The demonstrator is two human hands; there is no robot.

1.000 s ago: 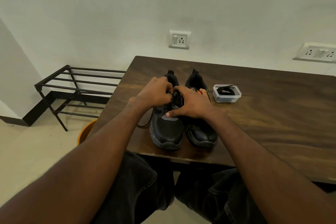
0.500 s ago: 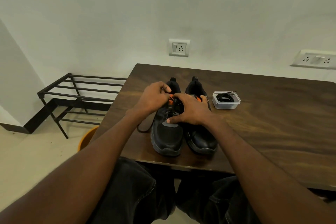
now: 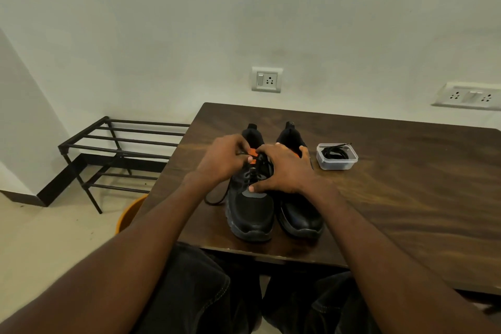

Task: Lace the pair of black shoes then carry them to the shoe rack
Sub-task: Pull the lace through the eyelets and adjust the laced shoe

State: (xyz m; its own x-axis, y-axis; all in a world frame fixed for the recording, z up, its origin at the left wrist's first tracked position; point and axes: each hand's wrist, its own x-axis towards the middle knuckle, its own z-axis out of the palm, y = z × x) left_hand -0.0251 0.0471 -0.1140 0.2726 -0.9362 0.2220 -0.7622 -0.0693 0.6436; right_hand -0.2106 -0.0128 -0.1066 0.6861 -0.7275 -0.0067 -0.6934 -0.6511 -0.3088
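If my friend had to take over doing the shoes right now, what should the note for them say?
Left hand: pinches the black lace at the top of the left shoe.
Right hand: rests on both shoes, thumb pressing the left shoe's tongue.
Where things are: both shoes stand side by side at the near edge of the table. The right shoe is beside the left one. Another lace lies in the small clear box to the right. The shoe rack stands on the floor to the left.
Done: left shoe partly laced.
Left: finish it, lace the right shoe, carry both to the rack.
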